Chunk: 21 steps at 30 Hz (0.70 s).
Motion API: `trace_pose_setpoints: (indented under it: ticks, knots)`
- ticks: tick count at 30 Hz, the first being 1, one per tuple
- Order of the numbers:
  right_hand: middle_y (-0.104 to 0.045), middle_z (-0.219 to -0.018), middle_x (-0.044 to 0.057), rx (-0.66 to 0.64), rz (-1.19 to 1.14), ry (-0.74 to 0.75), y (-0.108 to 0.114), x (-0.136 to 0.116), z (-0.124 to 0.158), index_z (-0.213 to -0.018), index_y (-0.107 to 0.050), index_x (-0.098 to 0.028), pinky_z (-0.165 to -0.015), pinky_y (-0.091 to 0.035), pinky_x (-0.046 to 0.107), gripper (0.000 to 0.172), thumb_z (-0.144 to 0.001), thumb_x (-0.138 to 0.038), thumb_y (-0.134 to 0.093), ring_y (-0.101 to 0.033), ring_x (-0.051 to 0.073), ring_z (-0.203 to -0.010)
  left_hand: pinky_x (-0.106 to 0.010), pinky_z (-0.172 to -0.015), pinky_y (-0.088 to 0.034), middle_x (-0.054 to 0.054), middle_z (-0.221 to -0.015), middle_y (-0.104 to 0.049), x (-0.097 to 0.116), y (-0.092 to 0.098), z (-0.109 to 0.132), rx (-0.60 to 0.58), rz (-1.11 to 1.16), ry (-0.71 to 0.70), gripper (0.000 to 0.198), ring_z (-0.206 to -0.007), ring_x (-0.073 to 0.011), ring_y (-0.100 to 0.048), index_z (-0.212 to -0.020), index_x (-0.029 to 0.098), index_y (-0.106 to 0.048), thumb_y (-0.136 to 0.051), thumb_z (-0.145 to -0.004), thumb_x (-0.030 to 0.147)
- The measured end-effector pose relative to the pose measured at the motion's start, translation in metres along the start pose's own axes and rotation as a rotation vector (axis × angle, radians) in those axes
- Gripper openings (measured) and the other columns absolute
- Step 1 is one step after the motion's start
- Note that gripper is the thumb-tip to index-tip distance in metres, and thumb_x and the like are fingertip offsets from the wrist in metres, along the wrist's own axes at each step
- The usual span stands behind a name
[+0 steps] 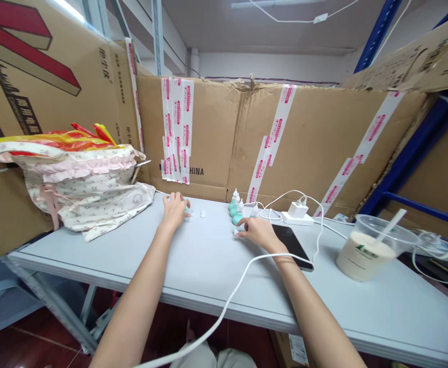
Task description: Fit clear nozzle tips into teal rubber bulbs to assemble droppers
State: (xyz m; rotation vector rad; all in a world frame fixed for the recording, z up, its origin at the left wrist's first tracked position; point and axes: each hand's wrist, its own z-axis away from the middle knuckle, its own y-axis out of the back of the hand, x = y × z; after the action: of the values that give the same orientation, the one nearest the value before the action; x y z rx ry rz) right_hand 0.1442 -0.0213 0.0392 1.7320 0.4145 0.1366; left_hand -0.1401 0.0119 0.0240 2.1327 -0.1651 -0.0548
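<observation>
At the back left of the grey table, my left hand is closed around a small teal item, mostly hidden by the fingers; it looks like one of the teal squeeze bottles. A small white cap stands on the tabletop just right of that hand. My right hand reaches beside a cluster of several teal squeeze bottles with white pointed tips. Its thumb and fingers pinch a small white piece, which looks like a cap, low over the table.
A black tablet lies under my right forearm, and a white cable crosses over that arm. Behind are a charger on a power strip. A drink cup stands right, a floral bag left. Cardboard walls the back.
</observation>
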Motion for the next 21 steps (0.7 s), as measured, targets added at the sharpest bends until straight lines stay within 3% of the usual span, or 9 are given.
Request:
trace_pose_setpoints:
  ticks: [4, 7, 11, 16, 21]
  knots:
    - [-0.064, -0.079, 0.001, 0.206, -0.071, 0.070, 0.004, -0.017, 0.005, -0.086, -0.065, -0.025, -0.056, -0.028, 0.022, 0.022, -0.079, -0.042, -0.055, -0.055, 0.013, -0.068, -0.046, -0.092, -0.022, -0.009, -0.100, -0.049, 0.001, -0.005, 0.001, 0.018, -0.038, -0.049, 0.011, -0.102, -0.0268, -0.040, -0.077, 0.021, -0.065, -0.067, -0.067, 0.024]
    - [-0.064, -0.081, 0.001, 0.265, -0.131, 0.130, -0.005, -0.033, 0.003, -0.086, -0.065, -0.023, -0.059, -0.029, 0.022, 0.021, -0.084, -0.037, -0.048, -0.054, 0.012, -0.069, -0.044, -0.092, -0.023, -0.009, -0.097, -0.051, 0.001, -0.003, 0.002, 0.040, -0.023, -0.079, 0.005, -0.100, -0.0263, -0.041, -0.073, 0.020, -0.066, -0.064, -0.068, 0.020]
    - [-0.065, -0.084, 0.001, 0.210, -0.158, 0.169, -0.021, -0.050, -0.010, -0.087, -0.065, -0.022, -0.061, -0.031, 0.022, 0.021, -0.085, -0.030, -0.046, -0.056, 0.013, -0.076, -0.043, -0.091, -0.023, -0.007, -0.089, -0.056, 0.001, 0.001, 0.000, 0.016, 0.046, -0.059, 0.003, -0.095, -0.0244, -0.043, -0.073, 0.022, -0.065, -0.063, -0.070, 0.021]
    - [-0.065, -0.088, 0.002, 0.125, -0.096, 0.203, -0.027, -0.074, -0.045, -0.091, -0.065, -0.023, -0.063, -0.034, 0.022, 0.021, -0.084, -0.028, -0.046, -0.057, 0.014, -0.079, -0.043, -0.086, -0.027, -0.008, -0.094, -0.055, -0.006, 0.007, 0.001, 0.007, 0.097, 0.026, 0.015, -0.098, -0.0263, -0.043, -0.082, 0.021, -0.062, -0.062, -0.072, 0.033]
    - [-0.062, -0.095, 0.003, 0.079, 0.009, 0.350, -0.040, -0.101, -0.083, -0.102, -0.062, -0.025, -0.069, -0.037, 0.024, 0.030, -0.075, -0.038, -0.059, -0.053, 0.018, -0.093, -0.045, -0.083, -0.029, -0.008, -0.090, -0.055, -0.020, 0.014, 0.004, -0.004, 0.162, 0.103, 0.014, -0.097, -0.0279, -0.044, -0.076, 0.022, -0.063, -0.062, -0.072, 0.035]
